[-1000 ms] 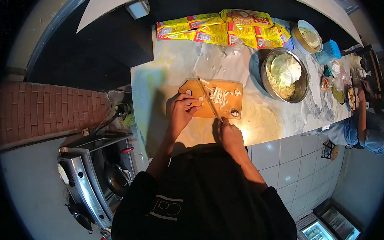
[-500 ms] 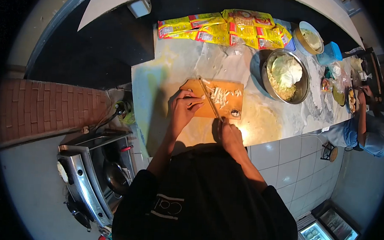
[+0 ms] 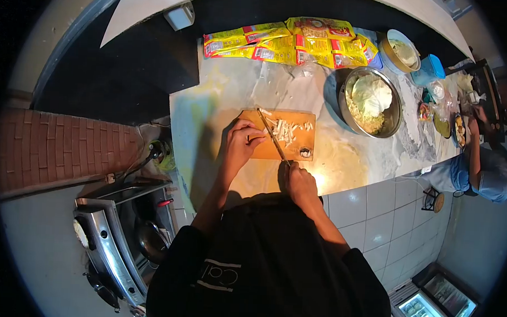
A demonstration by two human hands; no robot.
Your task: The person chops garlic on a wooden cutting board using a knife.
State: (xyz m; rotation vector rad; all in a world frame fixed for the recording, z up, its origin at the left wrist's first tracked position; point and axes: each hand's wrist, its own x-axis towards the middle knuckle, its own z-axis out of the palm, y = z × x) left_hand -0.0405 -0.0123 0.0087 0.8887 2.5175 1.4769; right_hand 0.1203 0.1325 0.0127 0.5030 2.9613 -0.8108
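An orange-brown cutting board [image 3: 270,152] lies on the marble-look counter. My right hand [image 3: 300,185] is closed round the handle of a knife [image 3: 272,135], whose long blade slants across the board. Left of the blade, my left hand [image 3: 244,140] rests on the board with its fingers bent and pinched together at a small pale piece of food, mostly hidden by the fingertips. Cut pale strips [image 3: 284,131] are scattered on the board right of the blade. The board has a hole [image 3: 305,153] in its lower right corner.
Yellow and red food packets [image 3: 296,45] line the back of the counter. A steel bowl [image 3: 398,116] of cabbage and shredded food stands to the right, near a second bowl [image 3: 392,55] and a blue container [image 3: 428,69]. Another person [image 3: 476,172] works at the far right. A stove [image 3: 116,254] is lower left.
The whole view has shifted slightly, so the board and packets appear a little further left and lower. Both hands and the knife keep nearly the same place on the board.
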